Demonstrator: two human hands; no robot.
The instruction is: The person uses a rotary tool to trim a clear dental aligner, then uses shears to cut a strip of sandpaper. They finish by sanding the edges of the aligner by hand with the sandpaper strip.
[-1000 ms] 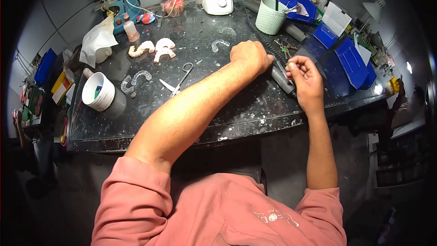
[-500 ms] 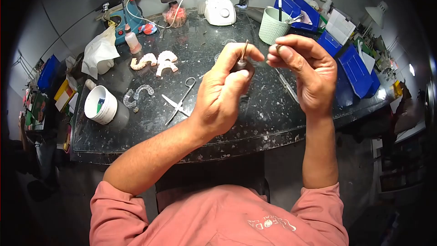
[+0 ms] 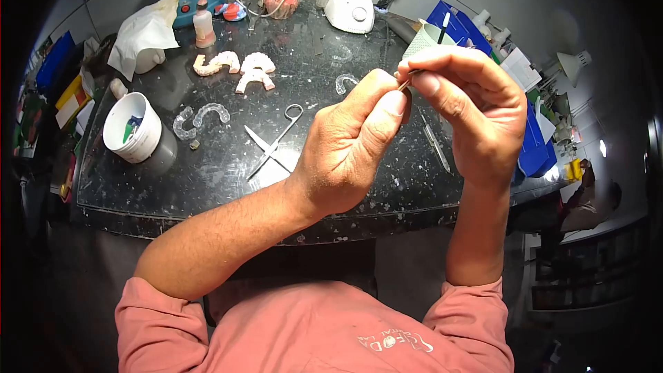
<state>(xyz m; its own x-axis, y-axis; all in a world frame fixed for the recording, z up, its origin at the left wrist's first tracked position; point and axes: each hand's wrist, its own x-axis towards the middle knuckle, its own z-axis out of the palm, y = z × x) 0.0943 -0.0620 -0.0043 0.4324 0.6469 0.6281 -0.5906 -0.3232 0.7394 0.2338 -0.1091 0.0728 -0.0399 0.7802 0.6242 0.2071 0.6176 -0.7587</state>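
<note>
My left hand is closed in a fist around what looks like a rotary handpiece, its body hidden by the fingers. A thin copper-coloured rod sticks out past the thumb. Thumb and fingertips of my right hand pinch a small dark piece at the rod's tip, too small to make out. The two hands meet above the black worktable. Below and left of them lie scissors with open blades. A slim pen-like metal tool rests beneath my right wrist.
Pinkish dental models and clear dental trays lie at left, near a white tub. A white control box with a knob stands at the back. A green holder and blue bins stand at right.
My hands have come together. The left has moved right, bringing the rod to the small piece in my right fingertips. The head view has shifted, so the table appears moved.
</note>
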